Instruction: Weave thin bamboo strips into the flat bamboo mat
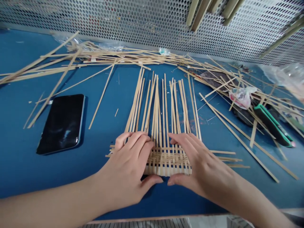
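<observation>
A small woven mat of thin bamboo strips [165,162] lies flat on the blue table, close to its near edge. Long unwoven ends [156,117] fan away from me, while shorter cross strips [223,152] stick out at both sides. Over the mat's left part curves my left hand [133,167], fingers on the strips and thumb along the near edge. My right hand [199,163] grips the right part in the same way, its thumb close to the left one. Both palms cover the mat's side portions.
A dark-screened phone [62,123] lies at left. Loose bamboo strips [133,58] are heaped along the back, below a perforated metal panel [142,23]. Toward the right are more strips, crumpled plastic [243,96] and a green-and-black handheld item [273,125].
</observation>
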### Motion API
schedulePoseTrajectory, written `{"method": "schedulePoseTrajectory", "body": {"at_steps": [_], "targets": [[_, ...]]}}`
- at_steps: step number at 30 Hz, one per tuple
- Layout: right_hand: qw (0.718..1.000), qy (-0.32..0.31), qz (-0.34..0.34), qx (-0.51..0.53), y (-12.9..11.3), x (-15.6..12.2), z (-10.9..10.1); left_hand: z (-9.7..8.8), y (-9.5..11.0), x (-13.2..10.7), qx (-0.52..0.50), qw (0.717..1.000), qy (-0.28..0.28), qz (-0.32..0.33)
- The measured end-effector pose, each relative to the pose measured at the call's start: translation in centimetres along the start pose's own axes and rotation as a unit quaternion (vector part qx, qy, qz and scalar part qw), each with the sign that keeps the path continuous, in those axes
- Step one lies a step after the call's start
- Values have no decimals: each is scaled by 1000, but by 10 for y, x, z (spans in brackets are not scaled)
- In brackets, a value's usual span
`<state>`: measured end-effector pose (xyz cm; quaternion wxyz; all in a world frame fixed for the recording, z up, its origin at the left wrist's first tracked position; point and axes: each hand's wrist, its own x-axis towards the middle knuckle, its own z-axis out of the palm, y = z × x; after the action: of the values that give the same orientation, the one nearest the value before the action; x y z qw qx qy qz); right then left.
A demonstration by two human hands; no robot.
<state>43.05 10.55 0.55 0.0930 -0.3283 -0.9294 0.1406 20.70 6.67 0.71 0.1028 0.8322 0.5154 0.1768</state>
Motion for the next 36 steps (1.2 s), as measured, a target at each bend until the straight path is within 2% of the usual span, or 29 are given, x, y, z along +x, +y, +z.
{"method": "schedulePoseTrajectory", "body": {"at_steps": [8,21,25,30,36], "targets": [[997,-11,1,81,-8,15,-7,2,1,2,5,1000,-6,-3],[996,-13,10,91,-12,13,-5,6,0,-1,4,1000,-17,3],[995,-6,13,103,-6,1,-20,3,4,-1,39,999,6,16],[995,42,56,71,11,-9,-37,3,13,8,61,995,14,80],[999,5,8,53,16,-8,-22,14,22,24,57,996,-3,72]]}}
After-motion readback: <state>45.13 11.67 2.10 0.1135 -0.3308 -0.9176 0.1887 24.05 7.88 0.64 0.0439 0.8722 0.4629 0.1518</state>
